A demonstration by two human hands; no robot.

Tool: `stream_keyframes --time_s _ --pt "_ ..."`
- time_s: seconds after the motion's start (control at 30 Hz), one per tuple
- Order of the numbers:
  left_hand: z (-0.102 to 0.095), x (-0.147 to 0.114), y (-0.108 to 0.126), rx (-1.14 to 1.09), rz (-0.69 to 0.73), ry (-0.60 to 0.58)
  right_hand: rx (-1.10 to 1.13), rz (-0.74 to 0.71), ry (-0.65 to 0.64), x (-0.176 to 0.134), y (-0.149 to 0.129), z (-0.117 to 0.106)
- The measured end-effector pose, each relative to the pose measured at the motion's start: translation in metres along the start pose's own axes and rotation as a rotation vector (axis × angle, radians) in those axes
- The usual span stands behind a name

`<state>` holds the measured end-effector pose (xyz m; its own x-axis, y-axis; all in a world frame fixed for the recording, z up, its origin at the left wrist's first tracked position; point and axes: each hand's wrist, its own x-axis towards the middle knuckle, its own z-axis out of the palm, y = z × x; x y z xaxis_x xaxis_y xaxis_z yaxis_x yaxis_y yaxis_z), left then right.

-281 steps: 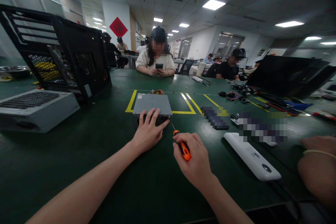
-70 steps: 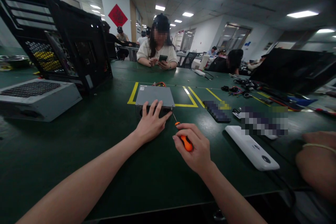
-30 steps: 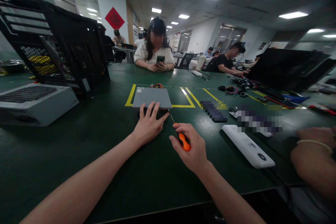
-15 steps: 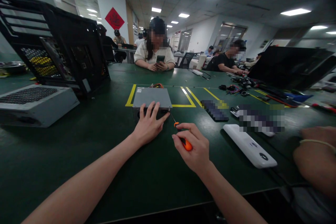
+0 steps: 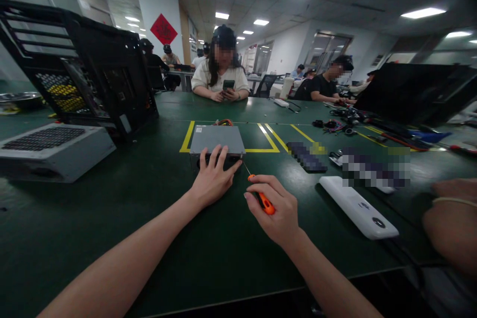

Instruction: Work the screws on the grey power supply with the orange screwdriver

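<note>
Lettering: none is coming through legibly from where you are looking. On the grey metal box before you, a small white label is sitting near the far left corner, its print showing too small. On the white elongated device to your right, a dark mark is blurring. On the pillar, a red diamond sign is bearing a dark, unclear character.

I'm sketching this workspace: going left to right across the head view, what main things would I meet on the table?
Mesh-topped gray box, smooth-topped gray box under the left hand, orange screwdriver in the right hand, blurred dark slab, white oblong device.
</note>
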<state>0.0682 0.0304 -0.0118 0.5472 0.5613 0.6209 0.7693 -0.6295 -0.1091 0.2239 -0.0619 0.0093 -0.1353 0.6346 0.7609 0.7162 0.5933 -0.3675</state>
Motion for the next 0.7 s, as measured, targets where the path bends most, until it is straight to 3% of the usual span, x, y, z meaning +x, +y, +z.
stream_keyframes --time_s 0.27,0.43,0.57,0.7 --pt "-0.0004 0.0007 0.0001 -0.008 0.003 0.002 -0.026 -0.001 -0.024 -0.0013 0.001 0.0004" --pt "0.0002 0.0006 -0.0009 -0.01 0.006 -0.001 0.093 0.095 0.037 -0.001 0.0028 0.0017" --pt "0.0001 0.0004 -0.0005 -0.017 0.005 0.015 0.007 0.025 0.034 -0.0006 0.0026 0.001" --pt "-0.0003 0.0005 0.0002 -0.028 0.006 0.019 0.019 0.078 0.042 0.0003 0.0023 0.0002"
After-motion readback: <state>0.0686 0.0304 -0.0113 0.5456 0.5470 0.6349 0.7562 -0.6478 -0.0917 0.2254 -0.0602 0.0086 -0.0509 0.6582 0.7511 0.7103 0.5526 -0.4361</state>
